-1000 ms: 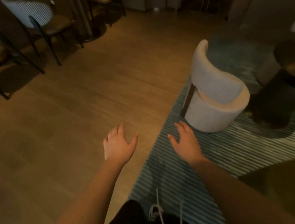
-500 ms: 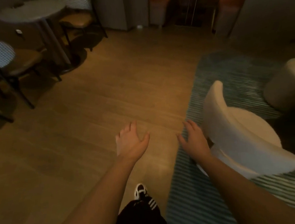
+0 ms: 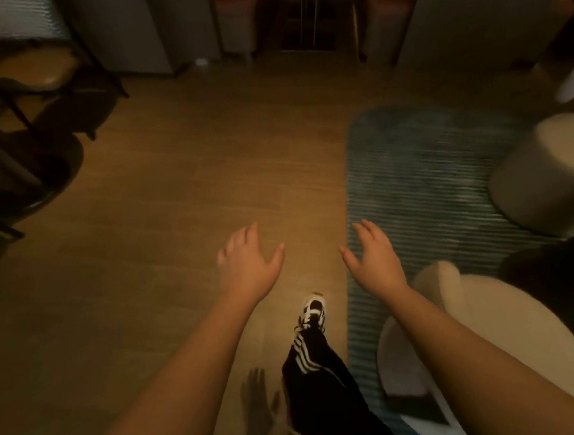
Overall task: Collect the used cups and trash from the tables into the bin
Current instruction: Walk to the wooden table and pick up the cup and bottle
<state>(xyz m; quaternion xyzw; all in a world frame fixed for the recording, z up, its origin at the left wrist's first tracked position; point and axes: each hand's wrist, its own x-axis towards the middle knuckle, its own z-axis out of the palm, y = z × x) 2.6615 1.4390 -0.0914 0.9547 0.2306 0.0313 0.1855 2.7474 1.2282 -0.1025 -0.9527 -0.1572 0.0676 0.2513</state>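
While held out palm-down over the brown wooden plank floor, left hand and right hand empty, each grip spread, beside the blue-green striped rug; no cups, trash or bin visible.

We note a wood-plank floor with a dull satin sheen. Right of it, a ribbed teal rug, soft-looking cloth. On the rug, a cream armchair, matt upholstery, possibly bouclé; blur limits certainty.
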